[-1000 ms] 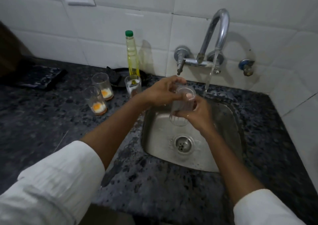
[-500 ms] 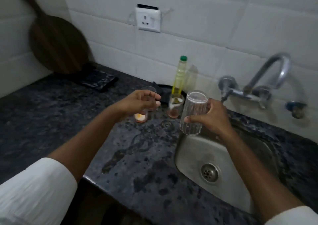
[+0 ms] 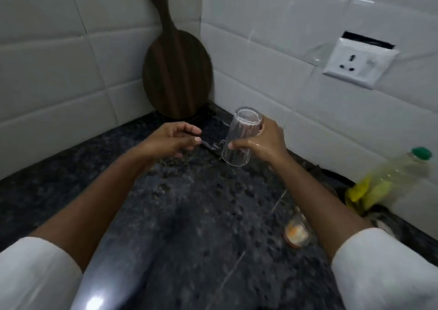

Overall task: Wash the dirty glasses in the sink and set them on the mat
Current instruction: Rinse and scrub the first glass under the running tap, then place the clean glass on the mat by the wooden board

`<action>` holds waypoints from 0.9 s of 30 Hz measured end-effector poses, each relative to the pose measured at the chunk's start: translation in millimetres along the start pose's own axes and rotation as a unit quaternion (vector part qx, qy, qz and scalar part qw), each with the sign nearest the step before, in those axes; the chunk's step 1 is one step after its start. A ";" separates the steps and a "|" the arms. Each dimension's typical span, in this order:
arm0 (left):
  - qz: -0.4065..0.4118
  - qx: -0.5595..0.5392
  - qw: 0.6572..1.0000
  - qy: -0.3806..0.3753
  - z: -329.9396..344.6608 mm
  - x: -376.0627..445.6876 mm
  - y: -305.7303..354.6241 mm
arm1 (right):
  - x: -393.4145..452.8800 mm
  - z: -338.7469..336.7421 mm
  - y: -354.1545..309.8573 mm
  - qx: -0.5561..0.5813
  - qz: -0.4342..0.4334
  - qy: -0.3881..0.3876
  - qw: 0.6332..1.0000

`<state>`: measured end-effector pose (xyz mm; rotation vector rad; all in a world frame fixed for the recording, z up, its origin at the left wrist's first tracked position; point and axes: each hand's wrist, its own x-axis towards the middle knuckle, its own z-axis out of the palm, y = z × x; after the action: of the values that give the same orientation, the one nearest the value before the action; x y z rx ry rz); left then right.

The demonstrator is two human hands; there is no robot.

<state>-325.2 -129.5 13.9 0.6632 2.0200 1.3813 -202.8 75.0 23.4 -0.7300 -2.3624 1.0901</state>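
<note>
My right hand point(image 3: 265, 141), wet, grips a clear ribbed glass point(image 3: 239, 139) turned mouth-down, just above the dark stone counter point(image 3: 189, 215). The dark mat point(image 3: 211, 129) lies in the back corner, right behind the glass and between my hands. My left hand point(image 3: 173, 141) hovers at the mat's near edge with loosely curled fingers and nothing visible in them; whether it touches the mat is unclear. A dirty glass point(image 3: 296, 234) with orange residue stands on the counter, partly hidden by my right forearm.
A round dark wooden board point(image 3: 177, 72) leans upright in the tiled corner behind the mat. A blurred yellow oil bottle point(image 3: 388, 179) with a green cap stands at the right. A white wall socket point(image 3: 358, 65) is on the tiles above.
My view has swung left from the sink to the corner. My right hand carried the upside-down glass left toward the mat, and my left hand moved there too. The sink and tap left the view.
</note>
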 end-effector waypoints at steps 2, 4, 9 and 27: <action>-0.013 -0.004 1.000 0.006 -24.6 24.2 -14.2 | 36.1 36.3 -0.1 0.001 0.013 0.025 1.000; -0.028 -0.018 0.999 0.012 -43.6 44.6 -29.1 | 67.8 66.1 1.0 0.006 0.038 0.047 0.998; -0.060 -0.041 0.997 0.017 -70.0 79.6 -63.4 | 122.7 124.6 5.9 -0.007 0.037 0.066 0.997; -0.075 -0.014 0.997 0.007 -77.9 101.9 -74.8 | 155.1 175.2 32.7 -0.035 0.085 -0.016 0.996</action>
<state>-457.0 -134.2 -54.3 0.4801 2.0140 1.3253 -414.0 91.8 -81.2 -0.9614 -2.4120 1.0988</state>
